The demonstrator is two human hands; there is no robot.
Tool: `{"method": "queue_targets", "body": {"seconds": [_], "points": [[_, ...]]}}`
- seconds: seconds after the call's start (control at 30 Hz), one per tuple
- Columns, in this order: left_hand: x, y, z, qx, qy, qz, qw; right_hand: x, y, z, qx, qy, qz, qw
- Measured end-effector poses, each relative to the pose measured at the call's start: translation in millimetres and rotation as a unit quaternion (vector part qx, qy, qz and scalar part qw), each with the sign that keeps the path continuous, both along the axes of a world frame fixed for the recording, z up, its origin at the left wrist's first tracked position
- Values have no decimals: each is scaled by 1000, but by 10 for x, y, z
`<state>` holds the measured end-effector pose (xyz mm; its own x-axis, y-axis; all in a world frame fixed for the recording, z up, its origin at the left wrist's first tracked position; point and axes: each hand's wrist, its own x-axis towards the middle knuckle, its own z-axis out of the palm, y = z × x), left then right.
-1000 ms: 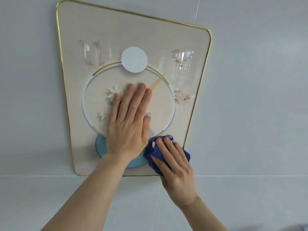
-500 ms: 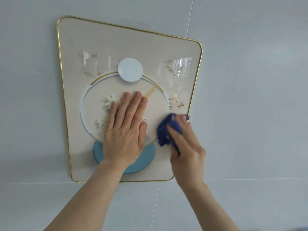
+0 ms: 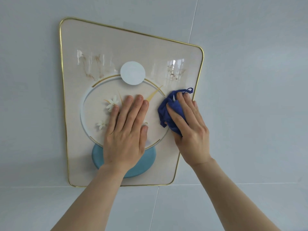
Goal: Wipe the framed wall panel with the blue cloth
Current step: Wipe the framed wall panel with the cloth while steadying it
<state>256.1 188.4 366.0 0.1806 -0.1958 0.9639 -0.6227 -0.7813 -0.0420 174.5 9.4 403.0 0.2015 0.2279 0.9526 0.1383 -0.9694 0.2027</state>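
A cream wall panel with a thin gold frame hangs on the pale tiled wall. It shows a white disc, a gold-edged ring with small white flowers, and a teal oval at the bottom. My left hand lies flat on the ring's middle, fingers together, holding nothing. My right hand presses a bunched blue cloth against the panel's right side, close to the gold edge. A small loop of the cloth sticks out at the top right. Part of the cloth is hidden under my fingers.
Light grey wall tiles surround the panel, with grout lines running up from its top right corner and along just below its bottom edge. Window light reflects on the glossy upper part of the panel.
My right hand has carried the blue cloth up the panel's right side, from the bottom edge to mid-height. My left hand has stayed flat on the ring. The view has tilted upward.
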Motion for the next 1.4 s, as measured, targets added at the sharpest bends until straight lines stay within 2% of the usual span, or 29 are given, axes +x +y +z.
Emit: {"method": "queue_targets", "body": {"seconds": [0.2,0.33,0.47,0.77,0.9,0.97,1.03,1.13,1.2,1.4], "points": [[-27,-1,9,1,3,-2,1000,54,52,480,100,-38,30,994],[-32,8,9,0,5,-1,1000,80,178,330,150,-54,37,986],[-44,6,21,0,5,-5,1000,12,154,13,135,-38,27,990],[-163,24,82,-11,32,-28,999,-201,22,-253,55,15,-57,997],[-260,55,118,-4,46,-27,999,-413,38,-347,31,83,-84,993],[-320,66,151,-6,56,-29,998,-518,83,-260,42,121,-75,989],[-393,71,189,-3,67,-29,997,-637,156,-139,109,130,-46,984],[-462,95,270,3,75,-16,997,-706,231,172,250,92,-9,964],[-481,104,352,13,68,-6,998,-662,275,467,302,39,10,953],[-363,75,542,41,82,-2,996,-304,445,993,261,-77,26,962]]}}
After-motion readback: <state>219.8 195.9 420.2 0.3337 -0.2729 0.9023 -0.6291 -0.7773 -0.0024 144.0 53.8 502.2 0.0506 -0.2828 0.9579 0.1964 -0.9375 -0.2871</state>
